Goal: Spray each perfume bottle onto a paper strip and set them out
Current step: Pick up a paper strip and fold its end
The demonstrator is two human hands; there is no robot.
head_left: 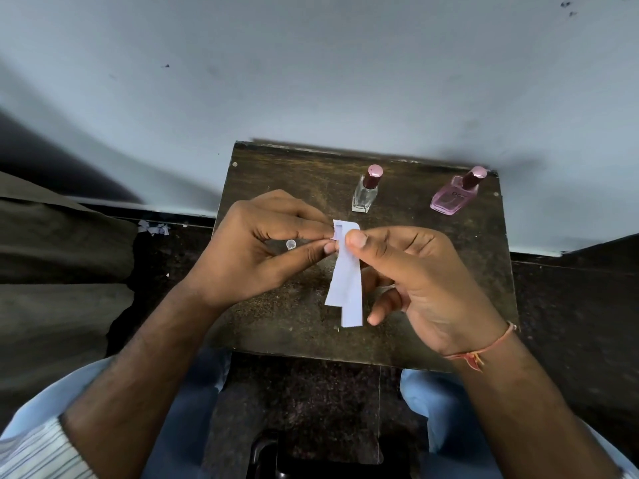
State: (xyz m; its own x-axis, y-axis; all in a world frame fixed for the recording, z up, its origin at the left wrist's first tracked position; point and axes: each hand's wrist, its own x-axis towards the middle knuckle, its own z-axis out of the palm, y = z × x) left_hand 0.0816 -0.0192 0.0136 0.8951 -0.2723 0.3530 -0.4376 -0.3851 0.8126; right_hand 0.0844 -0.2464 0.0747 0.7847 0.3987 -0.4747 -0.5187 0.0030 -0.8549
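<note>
White paper strips [345,281] are pinched near their top by the right hand [422,281], thumb in front, and hang down between both hands. The top edge is nipped between thumb and forefinger of the left hand [256,247]. Beyond the hands, on the table [484,271], a clear bottle [366,193] and a pink bottle [453,197] stand apart. Under the left fingers a small clear cap [291,243], seemingly, is seen.

I see open dark wooden table [283,316] between the clear glass bottle [364,197] and pink glass bottle [449,200]; a small clear cap [291,243] sits left.
</note>
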